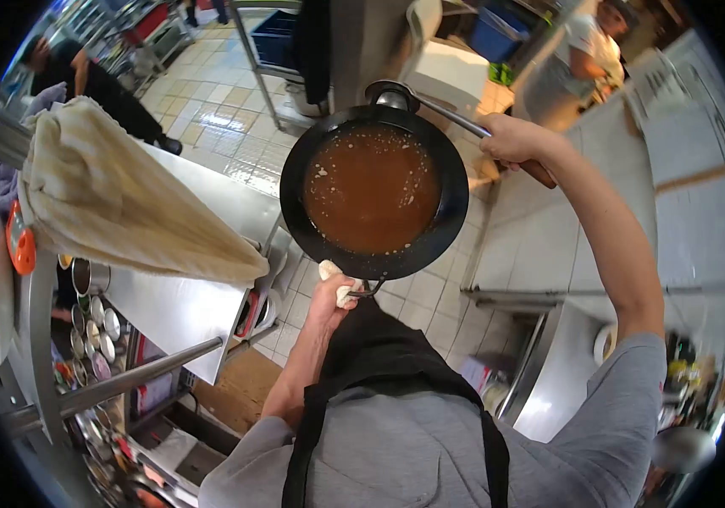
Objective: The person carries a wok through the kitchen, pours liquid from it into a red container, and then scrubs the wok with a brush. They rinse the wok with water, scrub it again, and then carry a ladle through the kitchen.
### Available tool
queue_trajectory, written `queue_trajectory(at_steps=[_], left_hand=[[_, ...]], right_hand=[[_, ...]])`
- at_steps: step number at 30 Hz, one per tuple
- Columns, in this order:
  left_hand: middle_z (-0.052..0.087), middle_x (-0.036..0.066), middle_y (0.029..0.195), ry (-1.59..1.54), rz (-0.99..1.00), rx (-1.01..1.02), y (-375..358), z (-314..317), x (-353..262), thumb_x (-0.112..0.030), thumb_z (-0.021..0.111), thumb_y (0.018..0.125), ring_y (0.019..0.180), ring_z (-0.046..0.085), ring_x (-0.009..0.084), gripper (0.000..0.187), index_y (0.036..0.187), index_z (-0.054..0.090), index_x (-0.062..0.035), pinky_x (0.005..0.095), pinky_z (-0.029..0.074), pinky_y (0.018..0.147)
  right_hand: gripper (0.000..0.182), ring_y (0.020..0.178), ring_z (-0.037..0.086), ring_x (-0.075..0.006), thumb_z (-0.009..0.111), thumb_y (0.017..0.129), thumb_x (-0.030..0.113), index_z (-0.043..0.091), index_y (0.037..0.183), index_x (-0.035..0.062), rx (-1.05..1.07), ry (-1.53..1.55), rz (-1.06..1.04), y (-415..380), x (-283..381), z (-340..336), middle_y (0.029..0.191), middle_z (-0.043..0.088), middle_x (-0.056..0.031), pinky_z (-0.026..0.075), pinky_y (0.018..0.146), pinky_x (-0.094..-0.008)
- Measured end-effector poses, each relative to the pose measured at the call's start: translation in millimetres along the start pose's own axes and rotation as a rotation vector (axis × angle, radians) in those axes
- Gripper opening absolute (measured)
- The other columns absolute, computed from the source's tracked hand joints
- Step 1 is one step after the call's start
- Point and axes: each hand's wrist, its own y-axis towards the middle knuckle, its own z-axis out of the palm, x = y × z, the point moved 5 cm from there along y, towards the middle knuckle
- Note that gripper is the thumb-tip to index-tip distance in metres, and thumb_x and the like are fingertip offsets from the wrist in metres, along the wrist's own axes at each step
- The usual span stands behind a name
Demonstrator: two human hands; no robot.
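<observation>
A black wok (456, 182) is in front of me, well above the tiled floor, with brown liquid (371, 193) in it and pale foam flecks on the surface. My left hand (330, 300) is closed around the wok's near loop handle, with a folded white cloth (329, 270) between palm and metal. My right hand (519, 140) grips a ladle (447, 112) by its long shaft near the wooden end. The ladle's metal bowl overlaps the wok's far rim.
At left, a beige towel (125, 195) hangs over a steel counter (176, 317) with a metal rail (134, 385). White-topped units (566, 203) stand at right. One person (83, 80) is at upper left, another (578, 63) at upper right. A shelf rack (257, 76) stands ahead.
</observation>
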Motion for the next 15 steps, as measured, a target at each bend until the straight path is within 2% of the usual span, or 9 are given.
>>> queue_trajectory(at_steps=[4, 8, 11, 14, 15], left_hand=[[0.066, 0.021, 0.086, -0.078, 0.087, -0.038, 22.7, 4.1, -49.5, -0.006, 0.064, 0.086, 0.065, 0.063, 0.0215, 0.017, 0.1, 0.054, 0.0004, 0.0258, 0.043, 0.043], [0.067, 0.024, 0.087, -0.129, 0.17, -0.11, 39.9, -12.3, -82.8, -0.009, 0.062, 0.089, 0.064, 0.061, 0.0206, 0.015, 0.098, 0.056, 0.0009, 0.0245, 0.041, 0.042], [0.068, 0.024, 0.088, -0.204, 0.212, -0.172, 62.2, -29.4, -110.0, -0.008, 0.061, 0.089, 0.064, 0.062, 0.0209, 0.013, 0.097, 0.056, 0.0005, 0.0246, 0.04, 0.042], [0.068, 0.024, 0.088, -0.259, 0.282, -0.22, 79.4, -26.3, -137.4, -0.007, 0.061, 0.089, 0.066, 0.063, 0.0212, 0.012, 0.097, 0.054, -0.0008, 0.0247, 0.04, 0.042], [0.068, 0.024, 0.088, -0.291, 0.302, -0.221, 86.0, -26.3, -143.8, -0.007, 0.061, 0.089, 0.067, 0.063, 0.0214, 0.012, 0.097, 0.054, -0.0012, 0.0247, 0.04, 0.042]], right_hand=[[0.019, 0.047, 0.059, -0.0239, 0.055, 0.093, 0.007, 0.056, 0.105, -0.0073, -0.001, -0.03, -0.106, 85.0, 58.1, -33.6, 0.065, 0.06, -0.0131, 0.049, 0.046, -0.0398], [0.018, 0.052, 0.061, -0.0259, 0.054, 0.092, 0.007, 0.059, 0.104, -0.0067, 0.096, -0.186, -0.211, 154.7, 121.9, -55.3, 0.072, 0.061, -0.0164, 0.05, 0.047, -0.0418], [0.019, 0.057, 0.063, -0.0267, 0.054, 0.093, 0.008, 0.059, 0.105, -0.0063, 0.126, -0.184, -0.296, 213.1, 169.3, -56.6, 0.076, 0.061, -0.0171, 0.05, 0.049, -0.0428], [0.019, 0.059, 0.063, -0.0275, 0.054, 0.094, 0.008, 0.059, 0.106, -0.0058, 0.145, -0.248, -0.349, 262.4, 207.5, -69.4, 0.076, 0.06, -0.0171, 0.05, 0.051, -0.0432], [0.019, 0.057, 0.063, -0.0273, 0.054, 0.094, 0.008, 0.059, 0.105, -0.0065, 0.171, -0.312, -0.395, 274.8, 223.8, -75.5, 0.072, 0.061, -0.0164, 0.051, 0.054, -0.0432]])
